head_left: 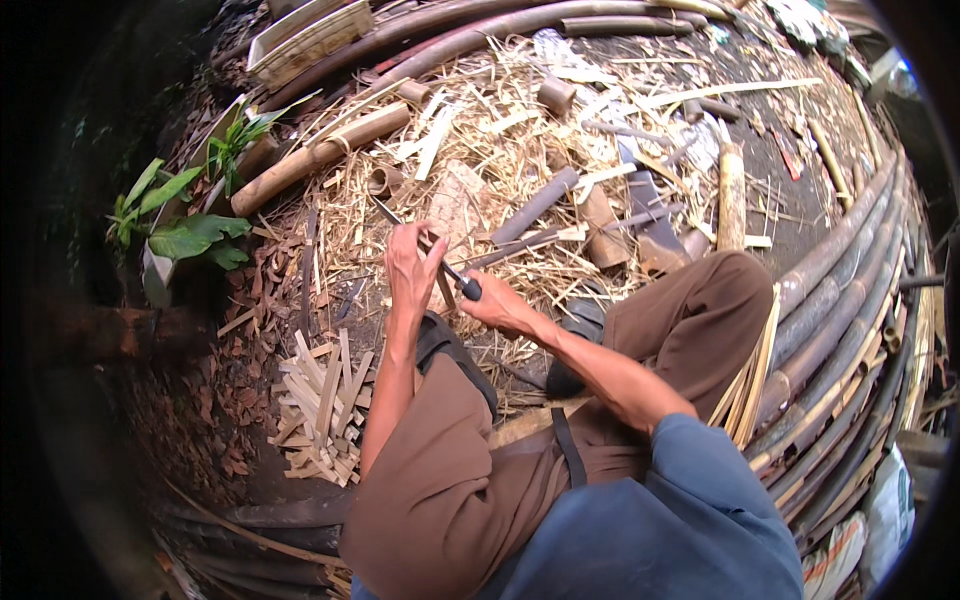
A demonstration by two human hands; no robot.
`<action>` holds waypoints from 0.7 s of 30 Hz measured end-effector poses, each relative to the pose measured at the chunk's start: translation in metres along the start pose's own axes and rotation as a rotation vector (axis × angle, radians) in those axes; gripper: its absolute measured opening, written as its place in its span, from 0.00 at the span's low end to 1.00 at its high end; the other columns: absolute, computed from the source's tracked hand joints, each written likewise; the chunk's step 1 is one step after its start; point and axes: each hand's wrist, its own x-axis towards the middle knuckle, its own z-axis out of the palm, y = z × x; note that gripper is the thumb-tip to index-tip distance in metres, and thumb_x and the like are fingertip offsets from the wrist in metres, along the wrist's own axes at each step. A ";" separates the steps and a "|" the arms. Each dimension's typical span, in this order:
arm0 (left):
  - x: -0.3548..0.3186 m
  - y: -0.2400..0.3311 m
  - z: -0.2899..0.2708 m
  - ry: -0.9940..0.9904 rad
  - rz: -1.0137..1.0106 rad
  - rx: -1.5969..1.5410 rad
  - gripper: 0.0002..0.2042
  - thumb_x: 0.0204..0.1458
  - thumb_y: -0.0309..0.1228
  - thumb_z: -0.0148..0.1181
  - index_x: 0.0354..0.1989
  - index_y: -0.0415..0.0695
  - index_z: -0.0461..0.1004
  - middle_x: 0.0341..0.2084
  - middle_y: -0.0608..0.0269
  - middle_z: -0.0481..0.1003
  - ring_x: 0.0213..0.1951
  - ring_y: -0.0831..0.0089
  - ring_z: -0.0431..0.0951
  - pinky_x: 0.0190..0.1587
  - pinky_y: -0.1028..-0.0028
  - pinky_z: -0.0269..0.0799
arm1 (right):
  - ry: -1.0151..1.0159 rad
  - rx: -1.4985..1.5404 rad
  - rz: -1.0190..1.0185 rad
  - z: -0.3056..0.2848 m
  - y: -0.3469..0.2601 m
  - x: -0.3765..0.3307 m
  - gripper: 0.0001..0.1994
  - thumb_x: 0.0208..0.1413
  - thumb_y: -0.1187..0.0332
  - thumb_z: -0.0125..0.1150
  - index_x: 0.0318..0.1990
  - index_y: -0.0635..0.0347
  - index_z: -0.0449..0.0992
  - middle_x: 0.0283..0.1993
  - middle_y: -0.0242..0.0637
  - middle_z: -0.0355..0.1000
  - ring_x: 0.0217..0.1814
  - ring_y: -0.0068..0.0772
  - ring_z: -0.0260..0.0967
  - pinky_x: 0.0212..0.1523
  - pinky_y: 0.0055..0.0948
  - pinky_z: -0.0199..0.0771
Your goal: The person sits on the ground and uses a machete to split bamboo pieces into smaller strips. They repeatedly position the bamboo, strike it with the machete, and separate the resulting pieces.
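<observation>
My right hand is closed round the dark handle of a knife. Its narrow blade slants up and left across the fingers of my left hand, and the tip shows beyond them. Pinched in my left hand is a thin bamboo strip, whose lower end hangs between my hands; its upper part is hidden by the fingers. Below my left forearm lies a pile of short split bamboo pieces. A pale flat wooden block sits in the shavings just beyond my hands.
Bamboo shavings cover the ground ahead, with a broad-bladed tool and bamboo offcuts among them. A thick bamboo length lies at the far left near a leafy plant. Long bamboo poles are stacked along my right.
</observation>
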 end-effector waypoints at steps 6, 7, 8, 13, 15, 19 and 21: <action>0.017 -0.008 0.038 -0.038 -0.082 0.091 0.16 0.46 0.41 0.66 0.40 0.46 0.76 0.35 0.60 0.72 0.44 0.60 0.70 0.48 0.57 0.58 | 0.121 -0.110 0.020 -0.021 0.005 0.005 0.20 0.47 0.65 0.62 0.48 0.63 0.73 0.32 0.53 0.75 0.35 0.49 0.75 0.39 0.41 0.74; 0.019 -0.006 0.043 -0.023 -0.065 0.106 0.17 0.45 0.43 0.67 0.40 0.47 0.76 0.35 0.61 0.73 0.43 0.60 0.70 0.48 0.57 0.56 | 0.127 -0.115 0.026 -0.024 0.008 0.006 0.19 0.47 0.66 0.62 0.47 0.63 0.73 0.33 0.53 0.76 0.36 0.51 0.76 0.40 0.41 0.74; 0.019 -0.007 0.045 -0.040 -0.082 0.105 0.17 0.45 0.42 0.67 0.40 0.48 0.76 0.35 0.61 0.73 0.44 0.61 0.70 0.48 0.57 0.56 | 0.128 -0.118 0.031 -0.025 0.008 0.005 0.18 0.47 0.66 0.62 0.47 0.63 0.74 0.33 0.53 0.76 0.37 0.52 0.76 0.41 0.42 0.74; 0.016 -0.007 0.049 -0.026 -0.080 0.179 0.16 0.46 0.41 0.67 0.41 0.49 0.76 0.35 0.64 0.74 0.43 0.62 0.69 0.49 0.59 0.53 | 0.228 -0.298 -0.007 -0.024 0.013 0.004 0.14 0.47 0.67 0.61 0.42 0.61 0.74 0.33 0.52 0.76 0.38 0.55 0.75 0.41 0.44 0.74; 0.014 -0.002 0.039 -0.052 -0.110 0.142 0.15 0.46 0.40 0.66 0.40 0.47 0.76 0.35 0.63 0.74 0.44 0.63 0.69 0.50 0.58 0.52 | 0.111 -0.166 0.029 -0.025 0.004 0.001 0.13 0.47 0.67 0.60 0.41 0.62 0.74 0.33 0.52 0.76 0.36 0.54 0.75 0.41 0.43 0.74; 0.015 0.009 0.047 -0.121 -0.005 -0.047 0.12 0.47 0.35 0.66 0.36 0.40 0.77 0.32 0.55 0.75 0.37 0.58 0.73 0.42 0.60 0.65 | 0.064 -0.059 0.109 -0.020 0.014 -0.008 0.15 0.47 0.67 0.60 0.42 0.63 0.75 0.32 0.52 0.76 0.35 0.52 0.75 0.40 0.42 0.74; 0.014 0.010 0.052 -0.091 -0.005 -0.051 0.12 0.47 0.33 0.65 0.36 0.39 0.76 0.29 0.53 0.76 0.33 0.56 0.74 0.39 0.61 0.68 | 0.084 -0.126 0.113 -0.022 0.018 -0.011 0.16 0.47 0.66 0.59 0.44 0.63 0.75 0.32 0.53 0.75 0.36 0.52 0.75 0.41 0.42 0.74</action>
